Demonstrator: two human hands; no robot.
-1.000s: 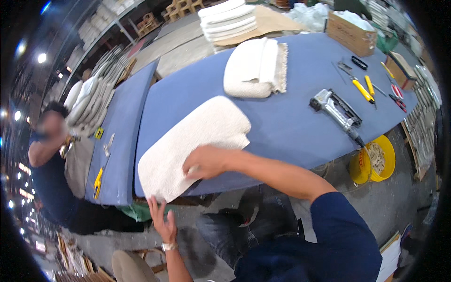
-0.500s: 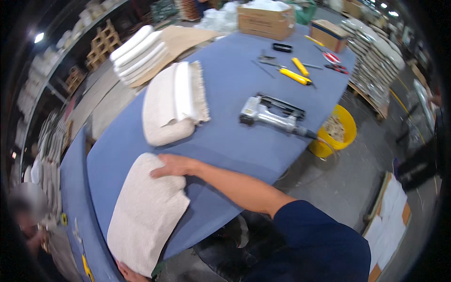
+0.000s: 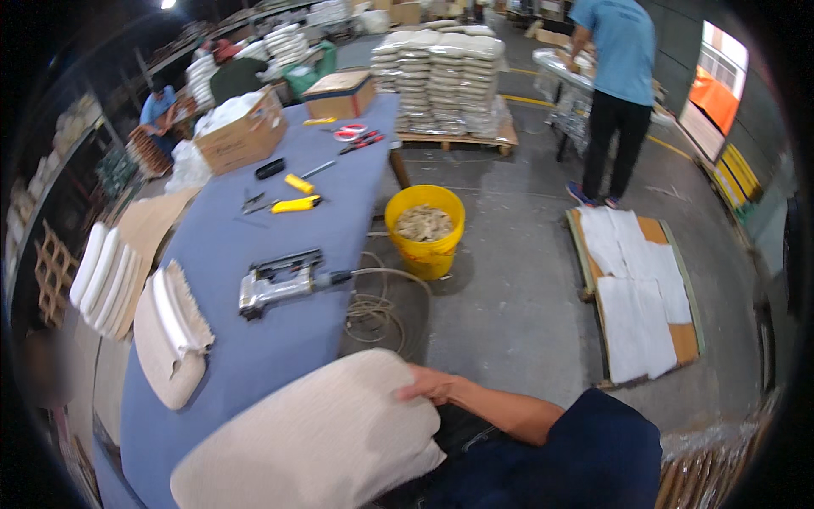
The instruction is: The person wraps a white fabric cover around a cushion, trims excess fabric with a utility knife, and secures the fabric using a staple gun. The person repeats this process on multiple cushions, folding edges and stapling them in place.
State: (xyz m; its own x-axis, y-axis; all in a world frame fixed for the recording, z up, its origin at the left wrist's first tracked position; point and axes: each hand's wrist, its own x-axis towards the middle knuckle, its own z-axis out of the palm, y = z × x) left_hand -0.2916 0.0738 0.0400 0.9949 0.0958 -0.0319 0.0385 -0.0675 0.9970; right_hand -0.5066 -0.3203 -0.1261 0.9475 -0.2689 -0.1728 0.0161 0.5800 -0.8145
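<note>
Cream cloth already covers the visible upper face of the upholstered cushion panel (image 3: 297, 433), lying smooth apart from a notched corner just below the fingers (image 3: 411, 388). The underside is hidden, so whether the cloth is fastened there, and how much is left, cannot be told. The folded cream cushion (image 3: 161, 356), well to the left of the fingers, shows white padding and a frayed cloth edge, and looks less finished.

The right hand (image 3: 434, 387) is closed on the panel's right end: 1 digit shows on top, and the rest seem tucked beneath, so the gap is about the panel's thickness. The left hand is out of view; its hold cannot be told. The panel stretches left and down from the fingers, over the near edge of the blue tabletop (image 3: 263, 352); whether it rests there is unclear.

Up and left of the fingers, the pneumatic staple gun (image 3: 275, 288) lies untouched on its side. Beyond it sits a yellow-handled cutter (image 3: 297, 204). The yellow bucket (image 3: 426, 259) stands on the floor straight beyond the fingers, holding pale scraps.
</note>
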